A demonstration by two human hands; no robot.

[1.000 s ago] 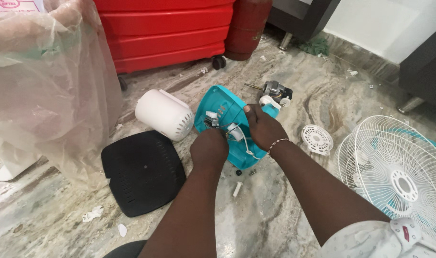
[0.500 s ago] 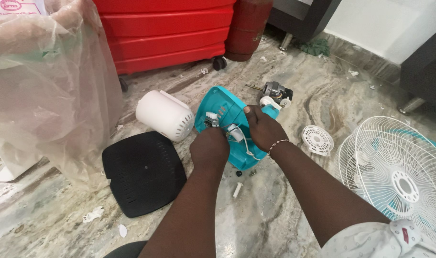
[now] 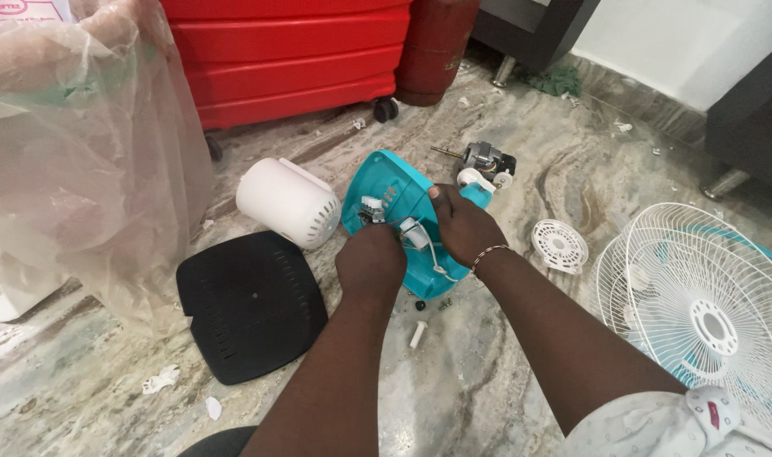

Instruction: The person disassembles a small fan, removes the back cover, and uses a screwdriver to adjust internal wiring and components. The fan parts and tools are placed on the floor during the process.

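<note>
Your left hand [image 3: 371, 261] stays clenched over the near edge of the teal fan housing [image 3: 394, 199], which lies open-side up on the marble floor [image 3: 504, 372], just beside the white motor cover [image 3: 286, 203]. Your right hand [image 3: 464, 226] still grips the housing's right side, fingers curled around the white wiring and small white component [image 3: 413, 234] inside it. Compared with half a second ago, neither hand has shifted noticeably; the housing sits in the same spot. The black base plate [image 3: 250, 303] lies to your left, the bare motor [image 3: 485, 159] just beyond the housing, the white fan grille [image 3: 708, 309] to your right.
</note>
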